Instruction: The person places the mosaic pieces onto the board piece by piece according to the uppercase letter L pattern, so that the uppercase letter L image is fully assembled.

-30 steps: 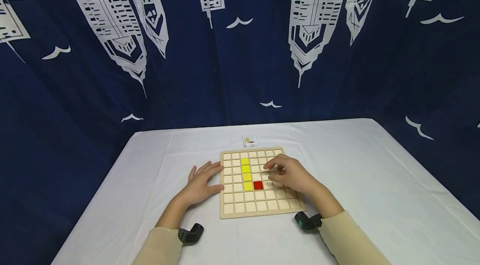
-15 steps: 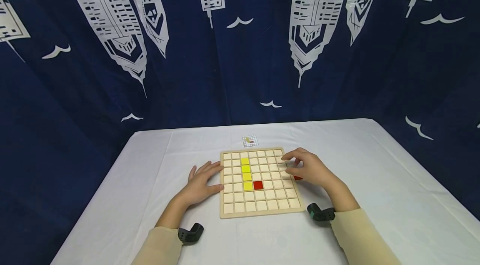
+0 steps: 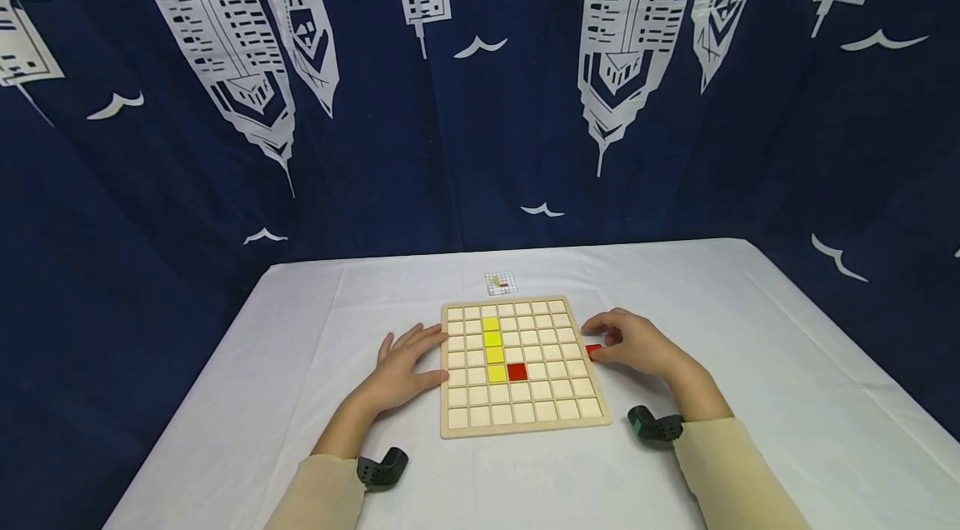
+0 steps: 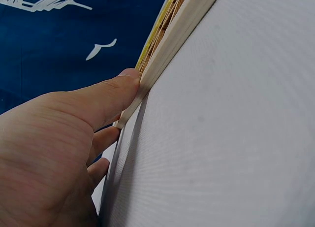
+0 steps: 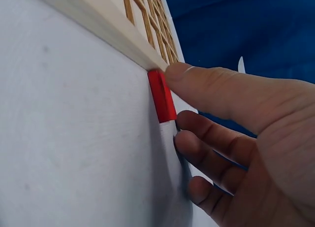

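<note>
A square wooden grid board (image 3: pixel 498 411) lies on the table. Several yellow tiles (image 3: pixel 492 339) form a column in its cells, with one red tile (image 3: pixel 517 372) beside the lowest. My left hand (image 3: pixel 405 370) rests at the board's left edge, fingers spread; in the left wrist view the thumb (image 4: pixel 110 95) touches the rim. Another red tile (image 5: pixel 162 96) lies on the cloth against the board's right edge. Over it is my right hand (image 3: pixel 633 344), its thumb at the tile and its other fingers loosely bent. Whether the thumb touches the tile is hard to tell.
Behind the board lies a small printed grid card (image 3: pixel 501 282) with yellow and red marks. A white cloth (image 3: pixel 360 297) covers the table. A dark blue curtain (image 3: pixel 450 138) hangs at the back. Each wrist wears a black camera mount (image 3: pixel 382 469).
My right hand has moved right, from above the board to beyond its right edge, down at the loose red tile. My left hand stays at the left edge.
</note>
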A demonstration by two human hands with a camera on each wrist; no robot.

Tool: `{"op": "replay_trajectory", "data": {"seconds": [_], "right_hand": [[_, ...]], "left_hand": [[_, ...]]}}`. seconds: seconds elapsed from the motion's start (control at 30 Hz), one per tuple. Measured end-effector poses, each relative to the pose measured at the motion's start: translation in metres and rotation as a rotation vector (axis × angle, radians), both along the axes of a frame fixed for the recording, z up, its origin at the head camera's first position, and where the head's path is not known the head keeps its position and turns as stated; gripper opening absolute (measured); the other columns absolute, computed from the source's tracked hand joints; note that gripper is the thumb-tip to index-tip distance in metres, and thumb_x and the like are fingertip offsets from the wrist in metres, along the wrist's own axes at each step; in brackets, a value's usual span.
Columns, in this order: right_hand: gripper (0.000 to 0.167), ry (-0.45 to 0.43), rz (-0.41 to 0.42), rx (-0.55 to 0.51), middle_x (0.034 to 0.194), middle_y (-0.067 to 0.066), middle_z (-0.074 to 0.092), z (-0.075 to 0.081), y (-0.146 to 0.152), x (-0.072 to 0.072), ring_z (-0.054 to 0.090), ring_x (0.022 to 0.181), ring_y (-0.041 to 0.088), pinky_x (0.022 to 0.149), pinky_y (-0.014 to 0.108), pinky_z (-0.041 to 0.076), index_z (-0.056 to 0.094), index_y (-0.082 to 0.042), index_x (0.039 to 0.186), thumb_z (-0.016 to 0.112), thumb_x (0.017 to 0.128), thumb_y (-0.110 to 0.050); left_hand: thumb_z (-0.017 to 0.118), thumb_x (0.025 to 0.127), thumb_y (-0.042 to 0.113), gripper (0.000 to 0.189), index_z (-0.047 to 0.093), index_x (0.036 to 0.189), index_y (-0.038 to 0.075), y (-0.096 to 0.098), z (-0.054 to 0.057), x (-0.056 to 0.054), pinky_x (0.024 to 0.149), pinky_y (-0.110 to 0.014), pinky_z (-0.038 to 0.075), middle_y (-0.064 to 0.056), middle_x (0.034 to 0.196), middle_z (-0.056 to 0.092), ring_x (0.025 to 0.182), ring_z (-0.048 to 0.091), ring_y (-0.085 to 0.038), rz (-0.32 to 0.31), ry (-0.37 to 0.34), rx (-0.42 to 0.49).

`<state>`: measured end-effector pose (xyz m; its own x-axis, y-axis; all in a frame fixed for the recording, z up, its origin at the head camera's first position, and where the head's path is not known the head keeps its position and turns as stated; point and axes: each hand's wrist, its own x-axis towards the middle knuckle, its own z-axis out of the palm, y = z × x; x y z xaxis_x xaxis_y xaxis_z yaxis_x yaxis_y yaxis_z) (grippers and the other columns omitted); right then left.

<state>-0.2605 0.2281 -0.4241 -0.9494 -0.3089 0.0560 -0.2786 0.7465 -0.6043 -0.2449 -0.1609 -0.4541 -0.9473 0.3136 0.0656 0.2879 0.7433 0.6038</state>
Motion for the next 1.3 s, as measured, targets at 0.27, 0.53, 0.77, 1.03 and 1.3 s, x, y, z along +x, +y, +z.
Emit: {"op": "replay_trajectory", "data": {"seconds": [0.27, 0.53, 0.77, 1.03, 1.3], "right_hand": [[0.027, -0.029, 0.015, -0.015, 0.098, 0.005, 0.06, -0.0028, 0.0017, 0.0009, 0.05, 0.085, 0.015, 0.071, 0.022, 0.043, 0.072, -0.01, 0.108, 0.08, 0.082, -0.01], [0.021, -0.012, 0.012, -0.018, 0.097, 0.004, 0.061, -0.0058, 0.0002, 0.0007, 0.05, 0.084, 0.015, 0.069, 0.021, 0.044, 0.072, -0.01, 0.102, 0.078, 0.083, -0.006], [0.02, -0.005, 0.009, -0.01, 0.096, 0.004, 0.061, -0.0052, -0.0002, 0.002, 0.05, 0.083, 0.015, 0.069, 0.021, 0.044, 0.072, -0.011, 0.102, 0.078, 0.083, -0.007], [0.021, 0.021, 0.023, -0.009, 0.095, 0.004, 0.062, -0.0034, 0.0008, 0.0018, 0.05, 0.081, 0.015, 0.068, 0.021, 0.044, 0.071, -0.011, 0.103, 0.078, 0.083, -0.007], [0.021, 0.022, 0.033, -0.018, 0.095, 0.004, 0.064, 0.0012, -0.0052, 0.0033, 0.052, 0.083, 0.015, 0.07, 0.022, 0.045, 0.071, -0.011, 0.102, 0.078, 0.082, -0.008]], "left_hand": [[0.075, 0.089, 0.03, 0.062, 0.053, 0.145, 0.018, 0.0001, 0.0013, 0.0009, 0.123, -0.063, -0.008, -0.004, 0.16, 0.041, 0.155, 0.02, -0.032, 0.001, -0.002, 0.011], [0.075, 0.089, 0.029, 0.061, 0.053, 0.145, 0.017, -0.0006, 0.0005, 0.0014, 0.122, -0.064, -0.006, -0.005, 0.159, 0.042, 0.155, 0.022, -0.034, -0.004, 0.006, 0.008], [0.074, 0.089, 0.028, 0.06, 0.054, 0.144, 0.015, -0.0009, 0.0, 0.0009, 0.122, -0.066, -0.006, -0.006, 0.158, 0.043, 0.154, 0.022, -0.034, -0.011, 0.013, 0.018], [0.075, 0.089, 0.029, 0.06, 0.054, 0.144, 0.016, -0.0004, -0.0004, 0.0005, 0.122, -0.066, -0.005, -0.006, 0.158, 0.043, 0.154, 0.023, -0.034, -0.013, 0.022, 0.005], [0.074, 0.089, 0.03, 0.06, 0.054, 0.144, 0.016, -0.0006, -0.001, -0.0001, 0.122, -0.065, -0.005, -0.005, 0.158, 0.043, 0.154, 0.023, -0.033, -0.009, 0.022, -0.001]]}}
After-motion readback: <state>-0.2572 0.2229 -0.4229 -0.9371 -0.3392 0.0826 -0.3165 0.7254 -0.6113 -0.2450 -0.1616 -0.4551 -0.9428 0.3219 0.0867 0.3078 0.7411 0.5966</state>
